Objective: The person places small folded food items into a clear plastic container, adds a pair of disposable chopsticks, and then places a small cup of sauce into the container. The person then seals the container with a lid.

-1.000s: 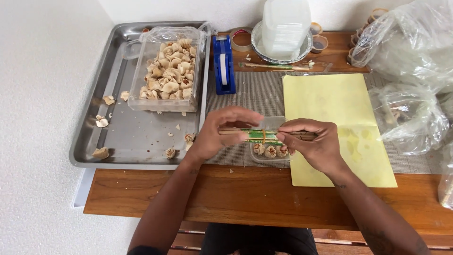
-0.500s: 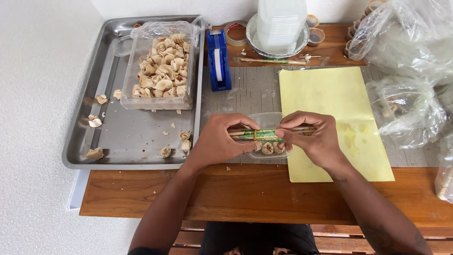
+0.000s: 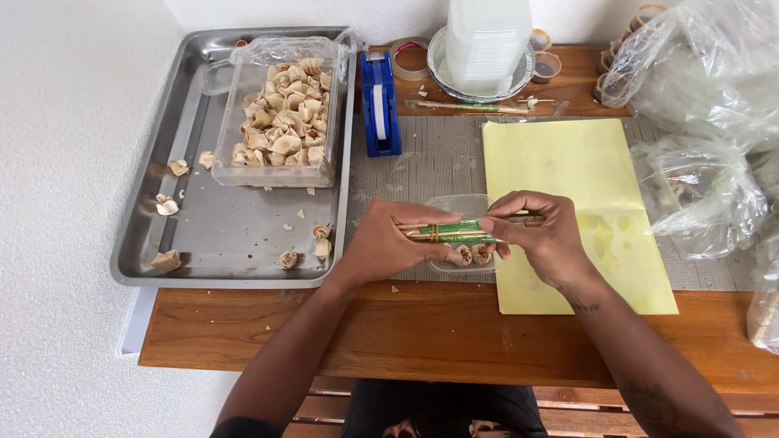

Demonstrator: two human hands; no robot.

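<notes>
- Left hand (image 3: 389,243) and right hand (image 3: 540,235) are pinching a banded chopstick bundle (image 3: 454,231) from both ends.
- Beneath the fingers is sitting a small clear dumpling container (image 3: 462,255).
- Judged step: fastening chopsticks onto it; steadiness needed.

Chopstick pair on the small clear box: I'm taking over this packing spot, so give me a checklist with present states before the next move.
1. Chopstick pair held at both ends by left hand and right hand: ok.
2. Pair lies level across the small clear box: ok.
3. Box filled with dumplings: ok, some show; count cannot tell.
4. Box lid shut: cannot tell.
5. Blue tape dispenser near on the grey mat: ok.
6. Steel tray tidy: not ok, loose pieces scattered.
</notes>
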